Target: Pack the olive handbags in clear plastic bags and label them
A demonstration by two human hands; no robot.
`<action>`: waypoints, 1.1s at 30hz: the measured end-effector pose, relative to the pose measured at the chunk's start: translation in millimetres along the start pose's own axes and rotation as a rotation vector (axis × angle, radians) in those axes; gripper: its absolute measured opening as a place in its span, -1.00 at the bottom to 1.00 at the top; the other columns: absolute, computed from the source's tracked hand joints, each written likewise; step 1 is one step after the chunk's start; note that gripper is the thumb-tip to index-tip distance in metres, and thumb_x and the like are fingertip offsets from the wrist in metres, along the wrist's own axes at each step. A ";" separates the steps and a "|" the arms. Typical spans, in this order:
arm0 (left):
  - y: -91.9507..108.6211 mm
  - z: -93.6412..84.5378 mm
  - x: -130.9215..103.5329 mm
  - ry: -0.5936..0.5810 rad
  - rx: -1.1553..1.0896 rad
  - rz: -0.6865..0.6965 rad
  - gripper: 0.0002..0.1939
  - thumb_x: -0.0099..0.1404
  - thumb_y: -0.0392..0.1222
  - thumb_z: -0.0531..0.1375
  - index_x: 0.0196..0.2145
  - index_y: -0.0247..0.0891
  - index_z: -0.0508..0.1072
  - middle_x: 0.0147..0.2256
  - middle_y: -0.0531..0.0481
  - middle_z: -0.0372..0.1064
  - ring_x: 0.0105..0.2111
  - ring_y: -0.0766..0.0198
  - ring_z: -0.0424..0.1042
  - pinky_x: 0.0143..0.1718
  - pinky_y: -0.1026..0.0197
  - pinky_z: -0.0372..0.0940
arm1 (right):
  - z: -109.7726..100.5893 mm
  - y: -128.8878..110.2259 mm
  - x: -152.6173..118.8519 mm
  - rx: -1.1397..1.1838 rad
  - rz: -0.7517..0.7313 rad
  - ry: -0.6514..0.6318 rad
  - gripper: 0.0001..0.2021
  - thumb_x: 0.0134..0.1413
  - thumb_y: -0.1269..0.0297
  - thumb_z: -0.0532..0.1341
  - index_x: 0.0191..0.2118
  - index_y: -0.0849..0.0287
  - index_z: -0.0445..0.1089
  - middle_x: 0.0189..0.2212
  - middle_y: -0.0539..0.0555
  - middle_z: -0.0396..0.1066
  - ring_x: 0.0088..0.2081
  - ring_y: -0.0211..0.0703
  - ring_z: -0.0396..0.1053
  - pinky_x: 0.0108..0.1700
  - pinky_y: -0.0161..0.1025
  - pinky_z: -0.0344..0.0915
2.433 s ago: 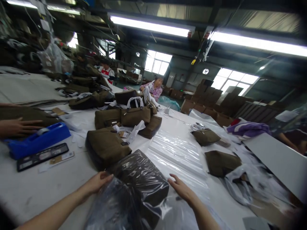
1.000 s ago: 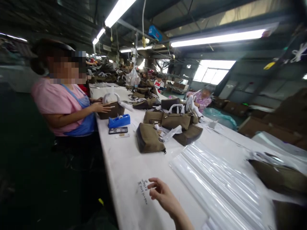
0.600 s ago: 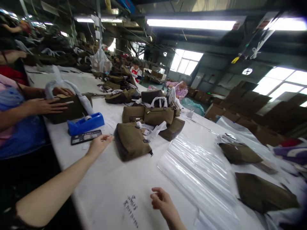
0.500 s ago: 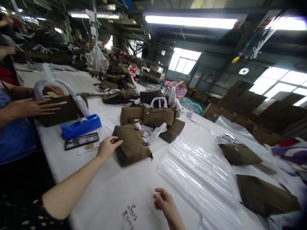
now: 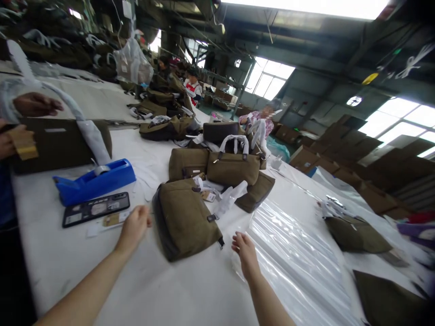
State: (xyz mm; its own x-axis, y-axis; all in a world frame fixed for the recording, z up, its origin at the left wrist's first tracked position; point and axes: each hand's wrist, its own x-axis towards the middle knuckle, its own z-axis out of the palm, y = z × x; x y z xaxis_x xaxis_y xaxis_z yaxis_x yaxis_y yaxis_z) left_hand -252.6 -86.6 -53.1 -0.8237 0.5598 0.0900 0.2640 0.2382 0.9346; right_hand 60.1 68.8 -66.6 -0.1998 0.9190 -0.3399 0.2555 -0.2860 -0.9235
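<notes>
A brown bag (image 5: 186, 219) with dark side panels lies on the white table in front of me, its handles wrapped in white plastic at its far right side. My left hand (image 5: 135, 225) is just off the bag's left edge, fingers curled in and slightly blurred, and I see nothing in them. On the other side, my right hand (image 5: 245, 252) hovers between the bag's zip end and a stack of clear plastic bags (image 5: 299, 253). Its fingers are loosely bent and apart, holding nothing.
Left of my left hand lie a paper tag (image 5: 112, 220), a phone (image 5: 97, 209) and a blue tape dispenser (image 5: 97, 181). A co-worker's hand (image 5: 37, 105) is over another brown bag (image 5: 63, 145). More bags (image 5: 233, 167) are piled behind, and others (image 5: 356, 231) lie at right.
My left hand has drawn back from the bag's edge and curled its fingers. My right hand has moved forward toward the bag's right side. The view has moved nearer the bag.
</notes>
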 end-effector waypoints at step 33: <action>-9.7 -36.0 -43.0 0.080 -0.792 -0.541 -0.73 -0.11 -0.35 0.37 -0.46 -0.29 0.35 -0.45 0.01 0.45 -0.47 0.35 0.43 -0.43 0.39 0.38 | 76.4 -75.1 -7.1 0.548 -0.169 -0.214 -0.59 0.07 -0.05 0.12 -0.13 0.16 0.40 -0.10 0.13 0.44 0.05 -0.04 0.29 0.11 -0.04 0.21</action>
State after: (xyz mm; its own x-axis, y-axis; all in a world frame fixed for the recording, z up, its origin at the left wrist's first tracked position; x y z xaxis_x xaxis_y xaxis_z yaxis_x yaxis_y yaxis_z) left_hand -237.8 -141.5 -53.7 -0.7740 0.4687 -0.4258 -0.5531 -0.1729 0.8150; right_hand -30.0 63.0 -8.5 -0.3949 0.9054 -0.1561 -0.3091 -0.2909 -0.9055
